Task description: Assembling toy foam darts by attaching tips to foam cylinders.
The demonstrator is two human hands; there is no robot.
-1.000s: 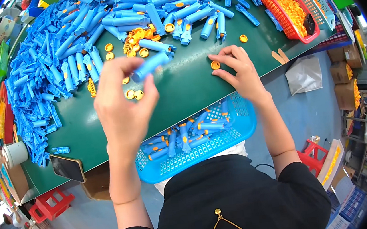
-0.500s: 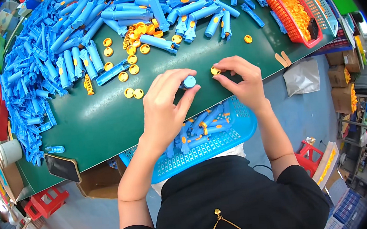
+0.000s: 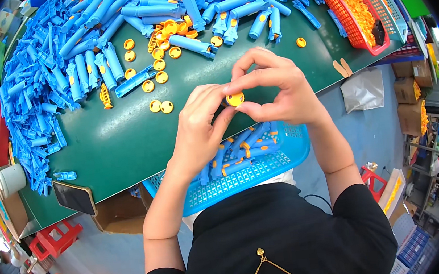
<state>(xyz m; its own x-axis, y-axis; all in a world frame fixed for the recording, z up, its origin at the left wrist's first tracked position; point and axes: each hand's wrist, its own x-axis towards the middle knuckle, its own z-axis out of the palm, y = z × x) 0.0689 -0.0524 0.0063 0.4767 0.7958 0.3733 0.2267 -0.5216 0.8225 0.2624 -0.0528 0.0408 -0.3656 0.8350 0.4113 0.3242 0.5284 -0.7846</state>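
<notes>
Orange cap [image 3: 235, 99] pinched between right hand [image 3: 279, 90] fingers; left hand [image 3: 199, 125] fingers grip blue tube beneath.

You wore the only camera on your head; it looked steeply down, close above your fingers [image 3: 235, 84], with the green worktop [image 3: 123, 141] stretching beyond them.

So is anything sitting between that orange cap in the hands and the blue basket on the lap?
Nothing visible: both hands hold the orange cap just above the blue basket, with only open air between.
</notes>
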